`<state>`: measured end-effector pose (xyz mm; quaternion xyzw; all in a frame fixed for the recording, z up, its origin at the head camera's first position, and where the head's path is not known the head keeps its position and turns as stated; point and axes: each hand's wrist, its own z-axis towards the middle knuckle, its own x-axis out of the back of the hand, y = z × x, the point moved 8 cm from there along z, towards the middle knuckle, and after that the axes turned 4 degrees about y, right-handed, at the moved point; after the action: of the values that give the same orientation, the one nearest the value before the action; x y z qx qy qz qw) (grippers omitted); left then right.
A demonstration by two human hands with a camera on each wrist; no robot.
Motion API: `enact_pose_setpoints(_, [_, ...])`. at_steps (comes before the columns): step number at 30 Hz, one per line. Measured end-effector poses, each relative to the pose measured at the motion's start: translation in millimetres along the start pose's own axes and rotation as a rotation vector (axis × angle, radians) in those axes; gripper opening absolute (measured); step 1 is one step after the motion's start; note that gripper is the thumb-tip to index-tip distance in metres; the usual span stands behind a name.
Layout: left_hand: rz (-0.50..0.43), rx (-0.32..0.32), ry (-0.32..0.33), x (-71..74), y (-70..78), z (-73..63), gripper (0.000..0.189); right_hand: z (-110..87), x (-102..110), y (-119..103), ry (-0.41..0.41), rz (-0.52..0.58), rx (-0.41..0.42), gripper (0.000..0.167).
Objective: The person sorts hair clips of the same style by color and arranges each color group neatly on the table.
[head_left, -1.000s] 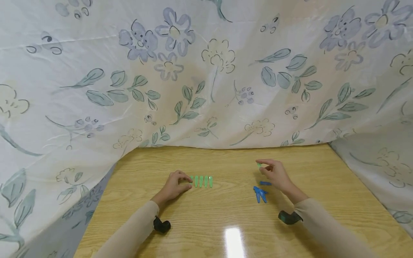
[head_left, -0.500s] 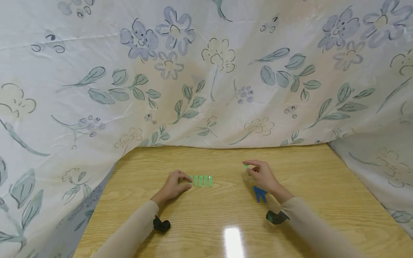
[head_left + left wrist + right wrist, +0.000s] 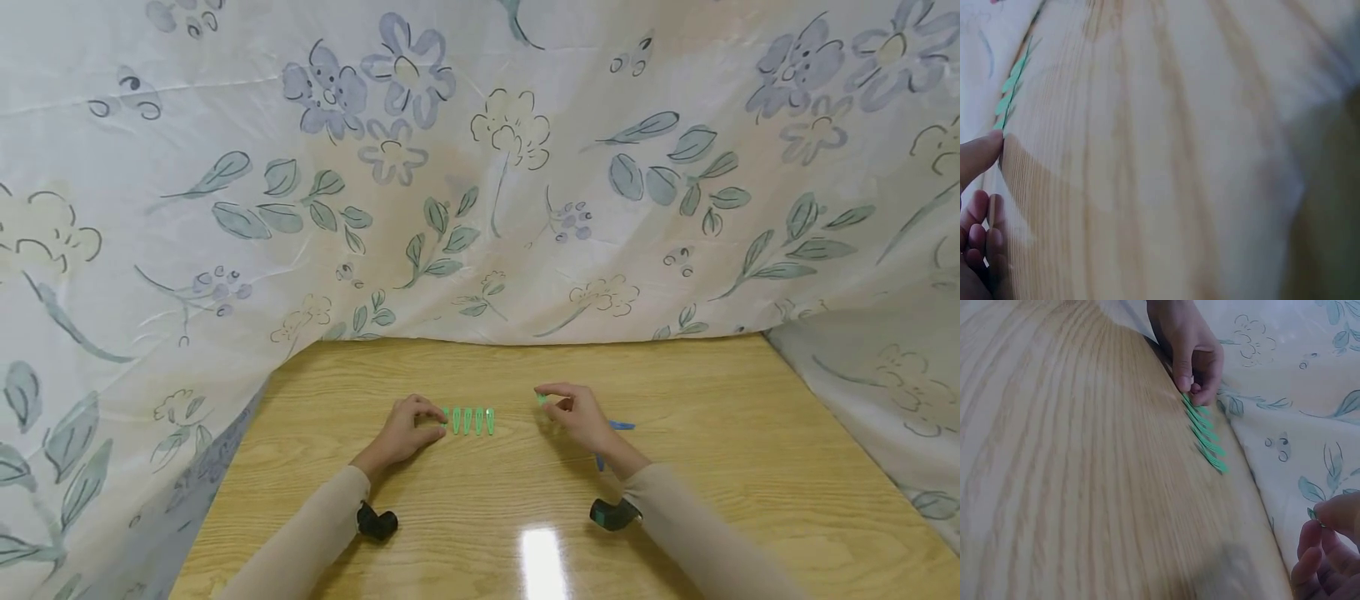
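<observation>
Several green snap hair clips lie side by side in a row on the wooden table, also seen edge-on in the left wrist view. My left hand rests at the row's left end, thumb and index finger at the two ends of the leftmost clip, which they partly hide. Between my right thumb and index finger a further green hair clip is pinched; this right hand hovers above the table, right of the row. Blue hair clips lie behind and under my right wrist, largely covered by it.
A floral cloth hangs along the table's back and both sides. Black wrist-worn devices sit below each hand. Light glares off the front of the wooden table.
My right hand has moved left with the green hair clip, from beyond the blue clips toward the green row, and its forearm now covers most of the blue ones. My left hand stays put.
</observation>
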<state>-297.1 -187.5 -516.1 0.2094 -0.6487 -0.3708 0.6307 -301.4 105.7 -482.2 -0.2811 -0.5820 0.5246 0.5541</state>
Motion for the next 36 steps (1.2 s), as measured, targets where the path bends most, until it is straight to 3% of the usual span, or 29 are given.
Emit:
enact_pose_setpoints(8, [-0.011,0.012,-0.012,0.0,-1.4,3.4,0.01,6.8,-21.6,0.5,-0.044,0.021,-0.028,0.035])
enact_pose_setpoints(12, [0.002,0.015,-0.013,-0.1,-2.7,5.2,0.01,8.6,-33.7,4.0,-0.072,0.036,-0.08,0.036])
enact_pose_setpoints(25, [0.001,0.012,-0.012,0.5,-3.6,8.4,0.01,13.1,-55.1,7.8,-0.079,-0.036,-0.12,0.035])
enact_pose_setpoints(36, [0.0,0.006,-0.004,-2.9,0.5,0.2,0.01,12.7,-64.6,4.3,-0.051,-0.168,-0.064,0.03])
